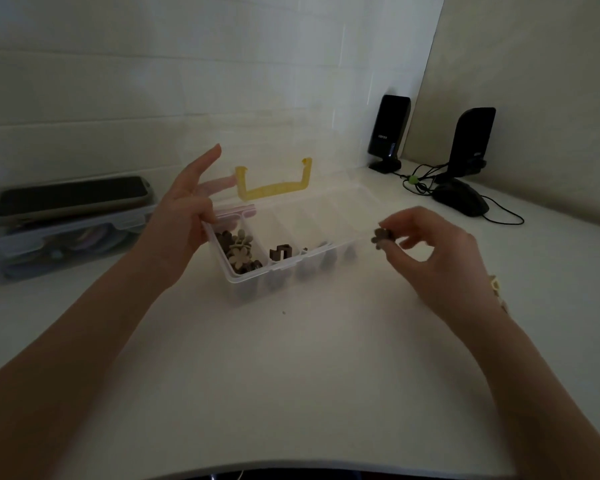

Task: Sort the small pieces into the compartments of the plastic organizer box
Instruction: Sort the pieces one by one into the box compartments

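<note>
There is one view, from a wide-angle camera worn on the person's head, looking forward and down across a white table (309, 375). It sits close: both forearms enter from the lower corners, the left hand (184, 216) and right hand (430, 258) reach toward the middle of the picture, and the table's near edge curves along the bottom. The box (284, 268) lies near the centre, just beyond the hands. The view faces the table's far edge, where it meets the wall (187, 64), and takes in the far right corner with two speakers (388, 133). Straight lines bend toward the borders.
</note>
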`<state>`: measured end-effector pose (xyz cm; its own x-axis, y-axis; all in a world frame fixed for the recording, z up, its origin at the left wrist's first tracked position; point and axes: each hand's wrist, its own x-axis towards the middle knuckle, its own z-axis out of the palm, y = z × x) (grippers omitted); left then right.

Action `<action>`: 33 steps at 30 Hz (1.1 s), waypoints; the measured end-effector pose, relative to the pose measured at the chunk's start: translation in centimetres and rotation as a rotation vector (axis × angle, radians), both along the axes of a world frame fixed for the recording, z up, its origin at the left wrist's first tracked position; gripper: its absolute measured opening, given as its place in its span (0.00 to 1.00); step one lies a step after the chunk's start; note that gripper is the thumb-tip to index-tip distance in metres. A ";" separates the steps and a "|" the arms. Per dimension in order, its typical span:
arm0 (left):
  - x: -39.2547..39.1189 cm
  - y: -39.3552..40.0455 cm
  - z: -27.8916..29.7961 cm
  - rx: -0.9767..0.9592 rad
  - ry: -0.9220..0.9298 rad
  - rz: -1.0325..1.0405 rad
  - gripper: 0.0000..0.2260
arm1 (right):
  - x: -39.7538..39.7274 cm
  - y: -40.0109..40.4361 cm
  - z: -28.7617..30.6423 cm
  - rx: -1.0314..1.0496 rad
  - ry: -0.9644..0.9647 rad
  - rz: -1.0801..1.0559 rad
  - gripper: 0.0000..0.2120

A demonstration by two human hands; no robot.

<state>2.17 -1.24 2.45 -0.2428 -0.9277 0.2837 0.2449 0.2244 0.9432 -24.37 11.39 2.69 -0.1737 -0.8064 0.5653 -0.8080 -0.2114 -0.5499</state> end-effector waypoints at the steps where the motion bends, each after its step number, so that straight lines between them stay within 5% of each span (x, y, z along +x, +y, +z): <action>1: 0.0 0.0 0.0 -0.003 -0.007 0.003 0.38 | 0.6 0.0 0.2 -0.032 -0.046 0.051 0.09; 8: 0.0 0.3 0.1 0.007 -0.028 0.022 0.40 | 6.9 -1.3 2.5 -0.083 -0.035 0.378 0.07; 14: 0.1 0.6 0.2 -0.005 -0.056 0.019 0.40 | 11.2 -4.0 3.6 -0.094 0.094 0.419 0.07; 21: 0.0 0.6 0.2 0.022 -0.054 0.037 0.39 | 7.7 -4.4 2.2 -0.086 0.025 0.323 0.02; 27: -0.3 0.8 0.2 0.018 -0.088 0.065 0.41 | 0.7 -1.8 1.5 -0.141 -0.082 0.042 0.12; 33: -0.6 1.0 0.2 0.007 -0.119 0.043 0.39 | -3.9 1.5 0.9 0.102 0.234 0.028 0.18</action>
